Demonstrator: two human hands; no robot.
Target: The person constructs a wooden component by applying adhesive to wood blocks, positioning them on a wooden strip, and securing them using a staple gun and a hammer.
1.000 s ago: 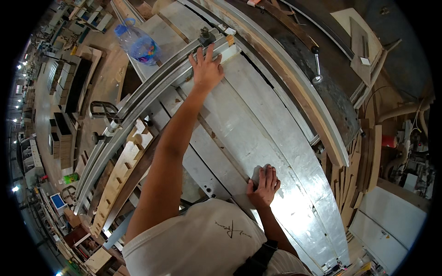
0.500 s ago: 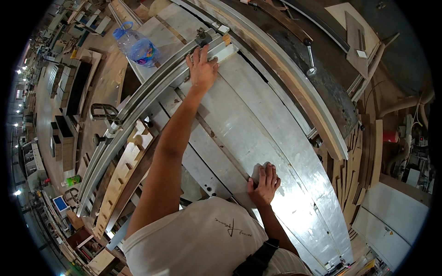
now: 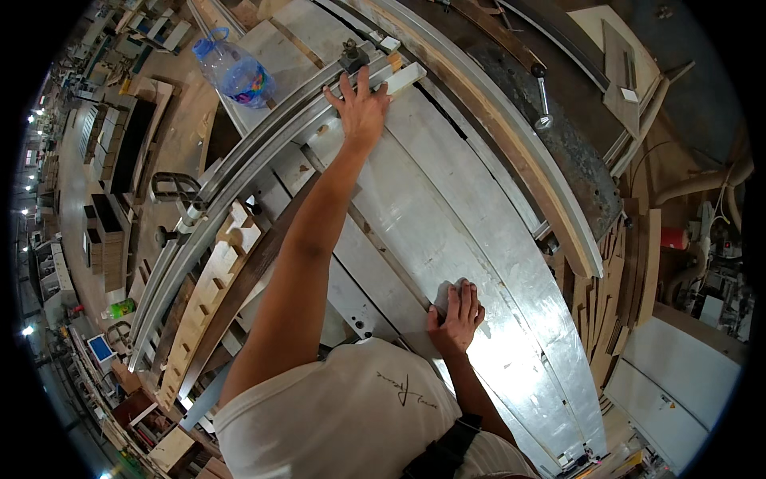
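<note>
My left hand (image 3: 364, 112) reaches far forward with its fingers spread over a pale strip (image 3: 411, 77) beside the metal fence (image 3: 275, 132). The strip's end sticks out to the right of the fingers; much of the rest is hidden under the hand. Flat on the grey metal machine table (image 3: 407, 191) lies my right hand (image 3: 457, 319), nearer my body, fingers stretched and nothing in them. Just beyond my left fingers a dark metal fitting (image 3: 351, 54) stands on the fence.
A clear plastic bottle with blue handle (image 3: 235, 70) stands left of the fence. A clamp-like metal handle (image 3: 179, 195) projects from the fence. A notched wooden board (image 3: 211, 299) lies to the left. Along the right run a long wood-and-metal rail (image 3: 511, 144) and a crank handle (image 3: 542, 96).
My left hand has moved a little to the right, and the pale strip's end has shifted right and slightly away with it. My right hand rests in almost the same spot.
</note>
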